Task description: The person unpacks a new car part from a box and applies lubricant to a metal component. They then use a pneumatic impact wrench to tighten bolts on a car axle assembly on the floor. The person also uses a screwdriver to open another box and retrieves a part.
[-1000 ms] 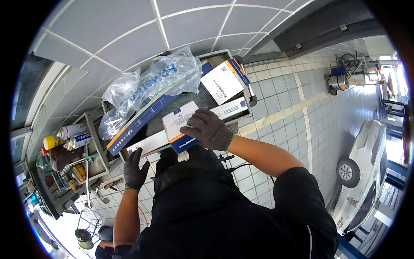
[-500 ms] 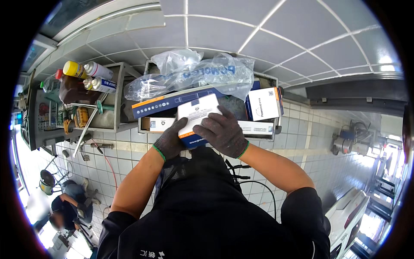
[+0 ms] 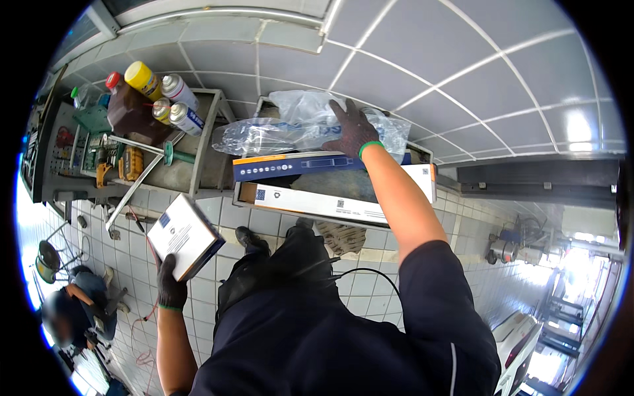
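Observation:
My left hand [image 3: 172, 285], in a dark glove, holds a small white and blue box [image 3: 187, 235] low beside my left hip. My right hand [image 3: 354, 129], gloved too, reaches forward and presses down on a clear plastic bag [image 3: 290, 129] lying on top of a wire shelf cart. Under the bag lies a long blue box [image 3: 297, 165], and below that a long white and brown box [image 3: 310, 203]. My dark shoes [image 3: 251, 239] stand just in front of the cart.
A second shelf [image 3: 198, 158] to the left carries spray cans [image 3: 178, 99], a brown jug [image 3: 129, 113] and hand tools. A person [image 3: 76, 307] crouches on the tiled floor at lower left. A white car [image 3: 518, 343] stands at lower right.
The white and blue box has come off the cart, carried down to my left side by my left hand alone. My right hand has let it go and moved onto the plastic bag.

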Demonstrator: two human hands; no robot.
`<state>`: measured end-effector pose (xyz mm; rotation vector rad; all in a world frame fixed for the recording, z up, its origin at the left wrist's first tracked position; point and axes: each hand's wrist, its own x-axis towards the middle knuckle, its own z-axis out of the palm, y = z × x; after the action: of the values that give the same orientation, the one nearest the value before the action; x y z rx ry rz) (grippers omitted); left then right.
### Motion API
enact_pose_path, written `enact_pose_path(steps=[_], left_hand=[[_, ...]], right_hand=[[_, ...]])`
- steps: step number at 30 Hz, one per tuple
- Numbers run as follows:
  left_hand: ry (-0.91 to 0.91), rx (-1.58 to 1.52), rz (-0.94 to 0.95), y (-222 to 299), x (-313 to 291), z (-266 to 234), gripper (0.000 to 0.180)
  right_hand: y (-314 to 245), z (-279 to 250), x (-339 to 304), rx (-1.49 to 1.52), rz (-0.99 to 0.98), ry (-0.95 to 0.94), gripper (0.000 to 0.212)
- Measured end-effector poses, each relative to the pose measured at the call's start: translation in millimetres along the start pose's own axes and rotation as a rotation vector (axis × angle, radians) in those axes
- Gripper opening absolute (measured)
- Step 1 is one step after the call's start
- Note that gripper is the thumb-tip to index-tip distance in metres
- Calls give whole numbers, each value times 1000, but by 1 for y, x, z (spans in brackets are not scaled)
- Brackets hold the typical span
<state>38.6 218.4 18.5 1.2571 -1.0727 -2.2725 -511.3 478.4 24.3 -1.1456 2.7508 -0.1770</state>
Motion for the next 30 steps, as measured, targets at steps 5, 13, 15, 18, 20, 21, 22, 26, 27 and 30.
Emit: enact_pose_path(steps=[5,13,15,18,20,21,22,26,27,30], left_hand=[[219,-5,2,-14,-56,-49,86],[304,-27,23,-58,-72,-5,88],[281,2,67,-58,-71,27,89],[88,95,45,-55,-28,58,84],[-36,121,32,-52,-5,89,82],[-90,124,48,-48,4,118,82],[-141,126,68,-43,12,146,82],[-205,278,73,-32,30,235,88],[-247,352,116,-29,34,266,90],[-364,525,185,-24,56,333,97]], right_hand=[[0,59,63,-95,-24,-434,98],[131,40,-37,302,46,132,62],[144,-28,-76,753,397,127,57],[281,-18,-154,664,0,482,50],[296,-24,-186,1021,126,457,51],[304,-29,-204,1193,196,468,52],[289,-22,-207,930,170,449,54],[204,-34,-206,2322,172,322,56],[199,-35,-212,2458,166,284,65],[215,-28,-233,2381,186,366,72]])
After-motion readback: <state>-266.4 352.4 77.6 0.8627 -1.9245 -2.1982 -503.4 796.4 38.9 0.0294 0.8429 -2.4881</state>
